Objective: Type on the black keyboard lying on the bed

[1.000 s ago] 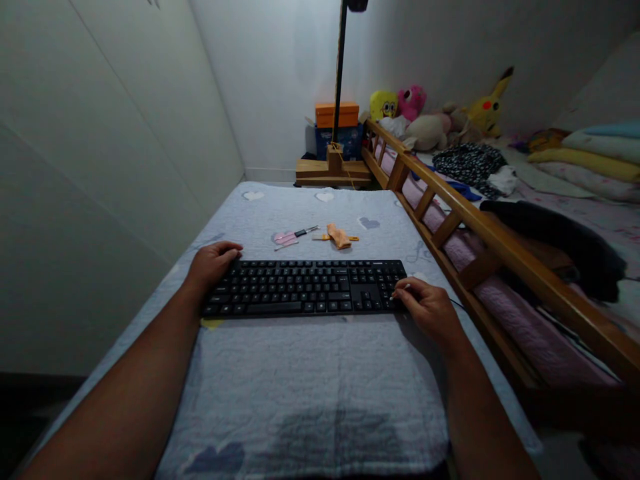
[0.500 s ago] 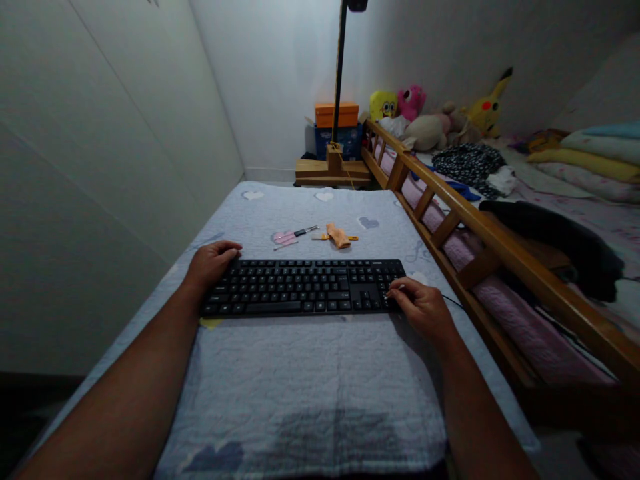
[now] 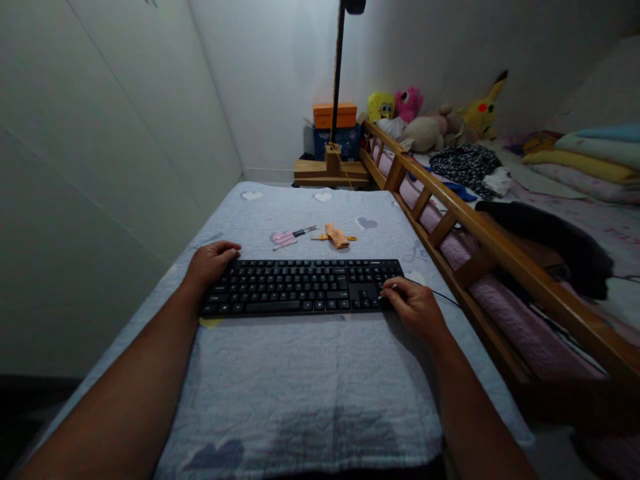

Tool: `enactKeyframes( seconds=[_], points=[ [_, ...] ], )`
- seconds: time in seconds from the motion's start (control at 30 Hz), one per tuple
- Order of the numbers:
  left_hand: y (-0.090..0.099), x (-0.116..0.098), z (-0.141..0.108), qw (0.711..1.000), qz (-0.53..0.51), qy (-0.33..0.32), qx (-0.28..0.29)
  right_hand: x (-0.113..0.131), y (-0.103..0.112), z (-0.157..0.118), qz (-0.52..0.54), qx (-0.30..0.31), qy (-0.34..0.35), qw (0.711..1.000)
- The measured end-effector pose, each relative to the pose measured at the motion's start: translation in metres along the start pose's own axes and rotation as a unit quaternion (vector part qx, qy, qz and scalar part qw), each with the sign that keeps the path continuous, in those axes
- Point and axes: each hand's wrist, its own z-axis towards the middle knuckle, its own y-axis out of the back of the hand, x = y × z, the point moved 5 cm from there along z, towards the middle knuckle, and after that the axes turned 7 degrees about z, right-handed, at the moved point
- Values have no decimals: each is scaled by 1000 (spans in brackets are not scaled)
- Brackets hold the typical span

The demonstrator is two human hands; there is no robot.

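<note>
A black keyboard lies flat across the patterned cloth. My left hand is closed around its upper left corner, the thumb side along the back edge. Over the number keys at the other end, my right hand pinches a thin white cotton swab, its lower tip down at the keys. Behind the keyboard lie a second swab, tweezers with a dark middle part, and a folded orange cloth across a small orange-handled brush.
A light quilted cover spreads over the surface. Along the right runs a wooden bed rail, with bedding and plush toys beyond. A pole on a wooden base stands at the far end. The keyboard's cable trails right.
My right hand has shifted slightly left over the number keys with the swab. My left hand and the keyboard stay in place.
</note>
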Motion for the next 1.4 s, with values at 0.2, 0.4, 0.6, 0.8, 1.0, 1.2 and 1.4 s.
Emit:
enactKeyframes(
  seconds=[0.2,0.4,0.6,0.8,1.0,1.2,1.4],
  points=[
    [-1,3,1,1000,-3,0,0,10,-2,1,-40,19,28,999],
    [-1,1,1,1000,0,-7,4,10,-2,-8,-41,20,44,998],
    [-1,0,0,1000,12,-3,4,5,-1,-20,-9,-7,29,1000],
    [1,-2,0,999,32,-6,0,-1,1,-26,24,-25,14,999],
    [0,-2,-2,999,33,0,6,-4,2,-25,36,-27,11,999],
    [0,-2,-2,999,38,3,8,-6,5,-26,23,-30,4,999],
    [0,-2,-3,999,38,4,6,-8,10,-27,20,-37,-4,999]
  ],
)
